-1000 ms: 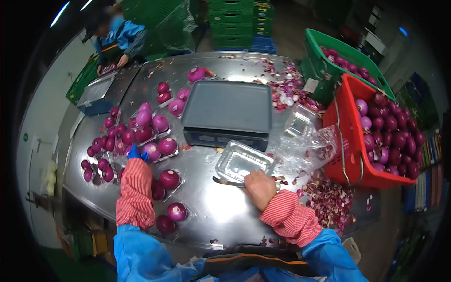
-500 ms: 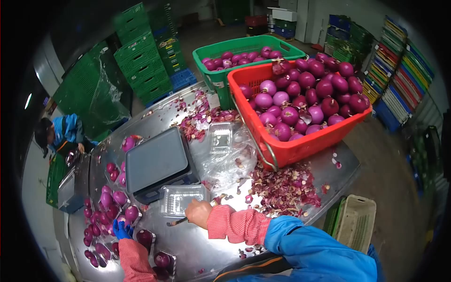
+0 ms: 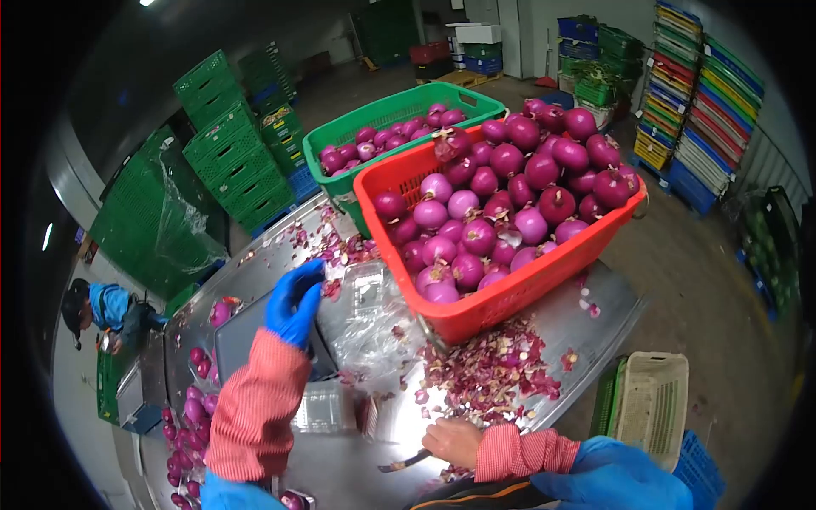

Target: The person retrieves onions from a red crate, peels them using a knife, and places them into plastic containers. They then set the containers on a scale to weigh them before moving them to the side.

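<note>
Where the striped sleeve ends, left hand [image 3: 295,303]: blue-gloved, raised, fingers loosely curled around nothing visible; the palm side is turned away.
Right hand [image 3: 455,442]: bare, closed around a knife [image 3: 398,464] at the counter's near edge; the handle is hidden in the fist and only the dark blade shows.
Scale [image 3: 231,340]: mostly covered by the left forearm; one edge shows.
Clear tray [image 3: 327,406]: beside the forearm, outline faint against the steel counter [image 3: 595,306].
Peelings [image 3: 493,374]: heaped between the right hand and the red basket [image 3: 510,297].
Onions [image 3: 510,200]: fill the red basket, just past the left hand.
Green basket [image 3: 340,183]: behind, partly hidden by the red one.
Co-worker [image 3: 106,310]: far left, small, hands indistinct.
Change: half a second earlier the left hand lay low among onions at the counter's left; the right hand has kept the knife.
</note>
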Demonstrator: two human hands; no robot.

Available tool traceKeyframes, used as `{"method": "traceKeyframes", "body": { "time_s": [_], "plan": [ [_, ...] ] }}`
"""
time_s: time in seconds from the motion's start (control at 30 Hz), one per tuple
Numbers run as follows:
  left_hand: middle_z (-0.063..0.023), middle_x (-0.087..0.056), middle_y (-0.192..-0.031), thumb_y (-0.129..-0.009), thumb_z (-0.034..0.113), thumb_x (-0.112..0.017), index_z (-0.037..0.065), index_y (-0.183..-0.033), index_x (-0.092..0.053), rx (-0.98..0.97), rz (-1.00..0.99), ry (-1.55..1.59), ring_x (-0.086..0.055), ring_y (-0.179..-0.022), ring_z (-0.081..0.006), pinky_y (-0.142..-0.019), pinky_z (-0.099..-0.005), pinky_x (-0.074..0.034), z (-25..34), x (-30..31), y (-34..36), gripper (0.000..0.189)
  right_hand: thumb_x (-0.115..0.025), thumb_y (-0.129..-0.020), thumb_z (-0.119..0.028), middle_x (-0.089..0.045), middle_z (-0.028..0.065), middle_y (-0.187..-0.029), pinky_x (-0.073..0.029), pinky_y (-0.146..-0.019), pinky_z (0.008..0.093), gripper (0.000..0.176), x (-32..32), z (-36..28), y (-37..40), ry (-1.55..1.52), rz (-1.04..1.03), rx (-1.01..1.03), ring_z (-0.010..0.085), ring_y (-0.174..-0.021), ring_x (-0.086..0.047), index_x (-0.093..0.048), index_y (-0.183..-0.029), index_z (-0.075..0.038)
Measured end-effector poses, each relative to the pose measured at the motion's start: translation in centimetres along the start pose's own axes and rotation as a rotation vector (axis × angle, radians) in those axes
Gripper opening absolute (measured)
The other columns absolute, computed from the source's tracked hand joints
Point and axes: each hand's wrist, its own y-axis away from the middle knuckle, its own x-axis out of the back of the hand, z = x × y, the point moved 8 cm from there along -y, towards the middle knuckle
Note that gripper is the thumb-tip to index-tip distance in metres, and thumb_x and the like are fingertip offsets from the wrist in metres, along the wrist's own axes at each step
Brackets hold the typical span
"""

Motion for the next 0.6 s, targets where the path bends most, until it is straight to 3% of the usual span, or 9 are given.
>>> {"method": "traceKeyframes", "body": {
  "time_s": [0.07,0.13,0.2,0.27,0.33,0.37,0.4,0.47,0.6],
  "plan": [
    [-0.0086,-0.060,-0.127,-0.091,0.005,-0.063,0.006,-0.135,-0.052,-0.013,-0.157,-0.047,-0.058,-0.115,-0.0192,-0.102,-0.0336,-0.043,1.6,-6.6,-6.0,0.045,-0.074,-0.074,-0.036,-0.052,0.0034,-0.081,-0.049,-0.067,0.0291,0.036,-0.5,0.9,1.7,-0.023,-0.080,-0.058,0.0199,-0.080,-0.056,-0.054,-0.086,-0.008],
    [-0.0159,-0.057,-0.128,-0.082,0.010,-0.071,0.011,-0.140,-0.047,-0.277,-0.178,-0.232,-0.058,-0.116,-0.0286,-0.098,-0.0393,-0.046,2.8,-12.2,-11.8,0.063,-0.076,-0.071,-0.030,-0.055,0.0052,-0.088,-0.051,-0.071,0.0304,0.041,1.0,2.1,2.4,-0.107,-0.050,-0.110,0.0227,-0.084,-0.058,-0.057,-0.099,-0.007],
    [-0.0210,-0.051,-0.133,-0.074,0.016,-0.077,0.015,-0.145,-0.039,-0.413,-0.183,-0.475,-0.053,-0.121,-0.0380,-0.101,-0.0452,-0.045,2.0,-17.0,-17.8,0.080,-0.076,-0.071,-0.029,-0.055,0.0052,-0.088,-0.052,-0.070,0.0314,0.040,3.2,4.2,3.2,-0.145,-0.023,-0.185,0.0225,-0.084,-0.058,-0.058,-0.100,-0.008],
    [-0.0226,-0.042,-0.142,-0.068,0.012,-0.079,0.010,-0.148,-0.034,-0.347,-0.235,-0.636,-0.044,-0.130,-0.0399,-0.111,-0.0466,-0.037,3.1,-21.5,-22.4,0.091,-0.076,-0.071,-0.028,-0.055,0.0050,-0.087,-0.053,-0.068,0.0323,0.039,4.8,6.7,4.3,-0.160,0.017,-0.233,0.0222,-0.084,-0.059,-0.059,-0.100,-0.009],
    [-0.0241,-0.035,-0.148,-0.062,0.008,-0.080,0.023,-0.152,-0.025,-0.274,-0.278,-0.921,-0.039,-0.134,-0.0427,-0.112,-0.0475,-0.036,2.8,-25.4,-26.4,0.107,-0.076,-0.071,-0.027,-0.054,0.0046,-0.086,-0.053,-0.067,0.0332,0.037,5.7,9.0,5.7,-0.143,0.068,-0.257,0.0219,-0.083,-0.060,-0.059,-0.099,-0.010],
    [-0.0234,-0.033,-0.150,-0.067,0.014,-0.078,0.027,-0.153,-0.023,-0.321,-0.351,-1.126,-0.038,-0.135,-0.0423,-0.112,-0.0483,-0.035,2.4,-27.2,-28.2,0.102,-0.077,-0.070,-0.024,-0.057,0.0033,-0.083,-0.053,-0.065,0.0332,0.030,6.6,9.8,6.3,-0.166,0.120,-0.330,0.0222,-0.077,-0.061,-0.062,-0.094,-0.011],
    [-0.0227,-0.031,-0.152,-0.072,0.021,-0.077,0.030,-0.153,-0.022,-0.366,-0.424,-1.330,-0.037,-0.136,-0.0419,-0.112,-0.0492,-0.035,1.3,-29.0,-30.2,0.098,-0.075,-0.070,-0.024,-0.058,0.0056,-0.089,-0.053,-0.068,0.0341,0.035,6.0,10.6,7.2,-0.177,0.083,-0.337,0.0249,-0.082,-0.060,-0.062,-0.099,-0.009],
    [-0.0220,-0.032,-0.152,-0.079,0.041,-0.069,0.032,-0.153,-0.022,-0.280,-0.284,-1.330,-0.037,-0.137,-0.0410,-0.111,-0.0510,-0.035,-6.5,-31.1,-37.3,0.088,-0.071,-0.070,-0.023,-0.061,0.0102,-0.100,-0.053,-0.073,0.0359,0.045,4.6,11.9,9.3,-0.200,0.008,-0.356,0.0304,-0.091,-0.060,-0.061,-0.110,-0.005],
    [-0.0221,-0.036,-0.151,-0.083,0.076,-0.043,0.032,-0.152,-0.025,0.189,-0.265,-1.174,-0.037,-0.138,-0.0401,-0.109,-0.0536,-0.035,-5.5,-31.2,-38.0,0.084,-0.068,-0.069,-0.021,-0.060,0.0094,-0.094,-0.052,-0.072,0.0360,0.030,5.5,13.6,10.3,-0.269,0.135,-0.369,0.0273,-0.089,-0.059,-0.064,-0.095,-0.006]
  ]
}}
